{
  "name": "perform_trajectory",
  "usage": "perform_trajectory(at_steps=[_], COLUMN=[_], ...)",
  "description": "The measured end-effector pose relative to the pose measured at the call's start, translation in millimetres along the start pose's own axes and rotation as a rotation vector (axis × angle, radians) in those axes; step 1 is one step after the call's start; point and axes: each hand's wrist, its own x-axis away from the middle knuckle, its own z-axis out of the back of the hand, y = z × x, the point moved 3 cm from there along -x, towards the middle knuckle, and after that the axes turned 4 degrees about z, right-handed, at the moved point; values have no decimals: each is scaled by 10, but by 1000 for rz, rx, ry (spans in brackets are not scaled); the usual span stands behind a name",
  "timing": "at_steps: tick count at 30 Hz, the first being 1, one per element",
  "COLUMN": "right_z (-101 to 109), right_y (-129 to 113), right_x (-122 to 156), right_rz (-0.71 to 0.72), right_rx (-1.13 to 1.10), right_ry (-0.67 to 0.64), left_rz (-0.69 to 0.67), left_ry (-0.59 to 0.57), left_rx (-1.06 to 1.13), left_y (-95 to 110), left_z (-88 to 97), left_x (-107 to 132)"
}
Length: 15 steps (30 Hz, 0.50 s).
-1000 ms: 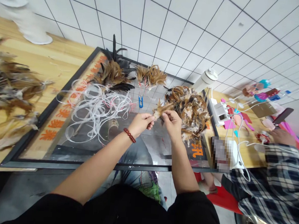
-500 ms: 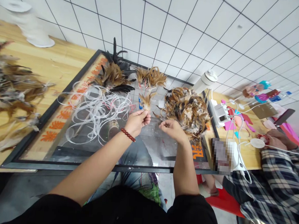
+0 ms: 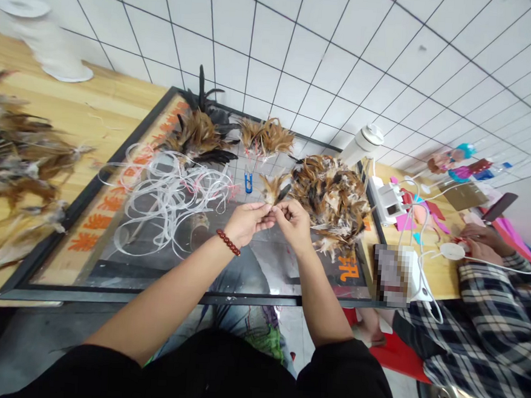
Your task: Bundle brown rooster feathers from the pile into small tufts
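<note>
My left hand [image 3: 251,222], with a beaded bracelet at the wrist, pinches a small bunch of brown feathers [image 3: 272,187] by its base. My right hand [image 3: 293,224] meets it there, thumb and finger closed on a dark feather [image 3: 284,192] at the bunch's right side. Both hands are just above the dark glassy board. Beyond them lie blue thread snips [image 3: 248,182]. A large heap of brown feathers [image 3: 332,194] is right of my right hand. Left of my left hand spreads a tangle of clear plastic strip [image 3: 170,198].
Behind are a black-and-brown feather pile [image 3: 200,131] and tied brown feather bunches [image 3: 267,137]. More feathers [image 3: 18,151] cover the wooden table's left. A white bottle [image 3: 364,144], a power strip [image 3: 386,198] and cables stand right. A person in a checked sleeve [image 3: 490,293] works at far right.
My right hand has moved left from beside the feather heap to meet my left hand, bringing a dark feather to the bunch. The bunch has shifted slightly right, uncovering the blue snips.
</note>
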Motion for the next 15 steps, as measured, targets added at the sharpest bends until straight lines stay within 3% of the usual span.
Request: perform_trajectory(at_steps=[4,8,11,15], right_z=[25,9,-32,-22], right_y=[15,98,129,149], right_x=[1,-15,-18,-15], right_rz=[1,-177,-318,-378], right_rx=[43,-180,-402,-482], right_ry=[-46,-23,2,82], left_rz=[-120,-187,-161,-62], left_ry=[31,66,48,26], left_rx=[-112,-173,-175,-88], left_y=[7,23,20,16], left_z=[29,38,23,26], left_x=[-51,-63,-43,-23])
